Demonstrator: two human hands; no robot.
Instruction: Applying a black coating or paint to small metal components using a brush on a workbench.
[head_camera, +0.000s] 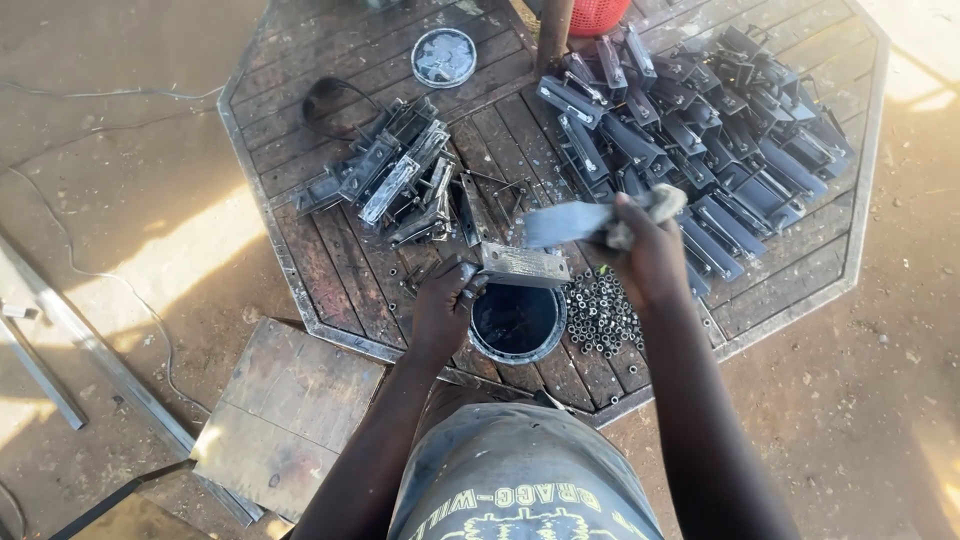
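Note:
My left hand (446, 300) grips a grey metal bracket (524, 265) and holds it above a round tin of dark liquid (517, 322) at the near edge of an octagonal wooden table (330, 45). My right hand (648, 250) is shut on a paintbrush (568, 222) with a wide, blurred head pointing left, just above the bracket. A heap of small metal nuts (600, 315) lies right of the tin, under my right wrist.
A pile of grey metal brackets (395, 175) lies left of centre; a larger pile of dark ones (700, 130) fills the right side. A round lid (444, 57) sits at the far edge. Another person's arm (553, 35) reaches in at the top. A metal plate (285, 410) lies on the ground.

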